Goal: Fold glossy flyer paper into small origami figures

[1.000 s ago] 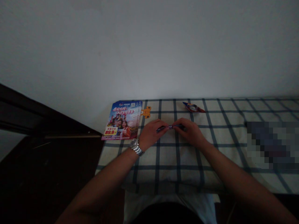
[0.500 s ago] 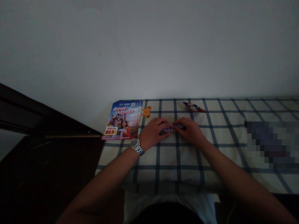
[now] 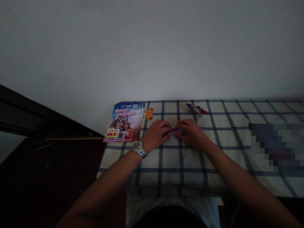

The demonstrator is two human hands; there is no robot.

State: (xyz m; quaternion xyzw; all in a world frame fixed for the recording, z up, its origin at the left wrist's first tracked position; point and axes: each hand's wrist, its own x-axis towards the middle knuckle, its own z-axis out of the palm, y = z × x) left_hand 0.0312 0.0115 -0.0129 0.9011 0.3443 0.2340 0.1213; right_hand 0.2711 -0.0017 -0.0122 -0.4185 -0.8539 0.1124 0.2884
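Both hands hold a small folded paper (image 3: pixel 174 131) with a purple and pink print, just above the checked cloth. My left hand (image 3: pixel 157 135), with a metal watch on its wrist, pinches the paper's left end. At the right end, the fingers of my right hand (image 3: pixel 192 133) are closed on it. Much of the paper is hidden by the fingers. Left of my left hand lies a stack of printed flyers (image 3: pixel 124 122), blue at the top with a yellow price label. Beyond my right hand rests a folded colourful paper piece (image 3: pixel 197 109), pointed at its ends.
A blue-and-white checked tablecloth (image 3: pixel 147 167) covers the table, which stands against a pale wall (image 3: pixel 166 53). An orange cartoon bear figure (image 3: pixel 149 114) shows beside the flyers. At right lies a dark pixelated object (image 3: pixel 273 145). Dark floor (image 3: pixel 59 177) shows at left.
My right hand has shifted slightly on the folded paper, and more of the printed strip shows between the hands. The flyers and the other folded piece stay in place.
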